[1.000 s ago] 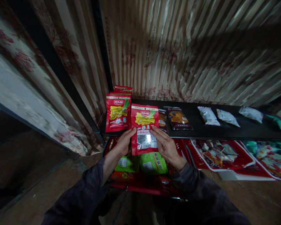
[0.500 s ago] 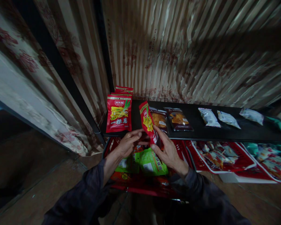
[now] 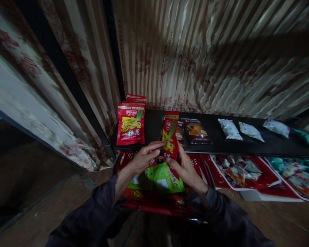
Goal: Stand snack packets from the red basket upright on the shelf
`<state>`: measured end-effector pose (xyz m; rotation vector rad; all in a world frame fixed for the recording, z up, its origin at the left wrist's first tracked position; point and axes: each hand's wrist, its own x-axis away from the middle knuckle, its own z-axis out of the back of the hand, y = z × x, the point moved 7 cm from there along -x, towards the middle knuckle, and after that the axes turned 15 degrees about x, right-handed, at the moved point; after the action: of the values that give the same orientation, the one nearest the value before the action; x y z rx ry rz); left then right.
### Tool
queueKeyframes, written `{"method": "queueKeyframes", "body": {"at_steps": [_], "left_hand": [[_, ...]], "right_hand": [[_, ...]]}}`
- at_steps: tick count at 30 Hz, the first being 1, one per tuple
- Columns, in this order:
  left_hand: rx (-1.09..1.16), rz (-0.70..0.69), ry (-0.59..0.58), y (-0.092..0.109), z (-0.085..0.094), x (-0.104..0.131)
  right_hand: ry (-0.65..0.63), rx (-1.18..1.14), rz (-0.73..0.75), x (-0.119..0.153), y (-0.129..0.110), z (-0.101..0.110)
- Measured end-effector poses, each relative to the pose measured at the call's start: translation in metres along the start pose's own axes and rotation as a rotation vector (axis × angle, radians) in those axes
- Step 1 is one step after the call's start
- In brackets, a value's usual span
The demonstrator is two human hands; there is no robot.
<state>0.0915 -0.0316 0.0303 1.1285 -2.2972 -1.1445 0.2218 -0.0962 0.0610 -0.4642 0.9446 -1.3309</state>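
A red snack bag (image 3: 170,132) with yellow and green print is held upright in front of the shelf's edge. My right hand (image 3: 186,169) grips its lower right side, thumb across the bottom. The fingers of my left hand (image 3: 144,158) touch the bag's lower left side, close together. Several similar red bags (image 3: 130,125) stand in a stack at the shelf's left end. Below my hands, green bags (image 3: 167,178) lie in a red basket (image 3: 159,207). Brown snack bags (image 3: 197,131) lie on the shelf behind the held bag, one partly hidden.
The black shelf (image 3: 211,146) runs to the right, with white packets (image 3: 230,129) and a teal one (image 3: 307,138) on it. More red baskets (image 3: 270,181) with packets stand below. A dark post (image 3: 115,51) rises at the left before a striped curtain (image 3: 195,61).
The held red bag has turned so that more of its printed front faces me, and its top has moved right. My left fingers have come onto its lower left side.
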Motion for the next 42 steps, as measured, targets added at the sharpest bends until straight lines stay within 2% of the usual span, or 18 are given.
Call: {"method": "queueKeyframes", "body": {"at_steps": [4,9,15,18,21,24,28,34,42], "left_hand": [[-0.049,-0.015,-0.01,0.002,-0.001,0.0],[-0.094,-0.057,-0.019,0.005,0.0,-0.001],[0.068,0.015,0.049,0.005,0.001,-0.001],[0.14,-0.011,0.087,0.008,0.004,-0.002],[0.159,-0.05,0.13,0.008,0.009,-0.004],[0.086,-0.072,0.188,0.006,0.014,-0.005],[-0.14,-0.069,0.239,0.003,0.018,-0.006],[-0.503,-0.194,0.308,0.011,0.023,-0.004],[-0.457,-0.141,0.386,0.002,0.036,-0.007]], "right_hand": [[0.026,-0.262,-0.169,0.002,0.011,-0.001],[0.102,-0.453,-0.286,0.002,0.024,-0.003],[0.17,-0.687,-0.516,0.004,0.036,-0.006],[0.198,-0.789,-0.605,0.004,0.04,-0.006],[0.158,-0.829,-0.62,0.002,0.044,-0.008],[0.111,-0.84,-0.628,0.001,0.049,-0.012],[0.11,-0.852,-0.676,0.003,0.055,-0.018],[0.143,-0.864,-0.721,0.006,0.06,-0.021],[0.125,-0.852,-0.691,0.005,0.07,-0.02]]}}
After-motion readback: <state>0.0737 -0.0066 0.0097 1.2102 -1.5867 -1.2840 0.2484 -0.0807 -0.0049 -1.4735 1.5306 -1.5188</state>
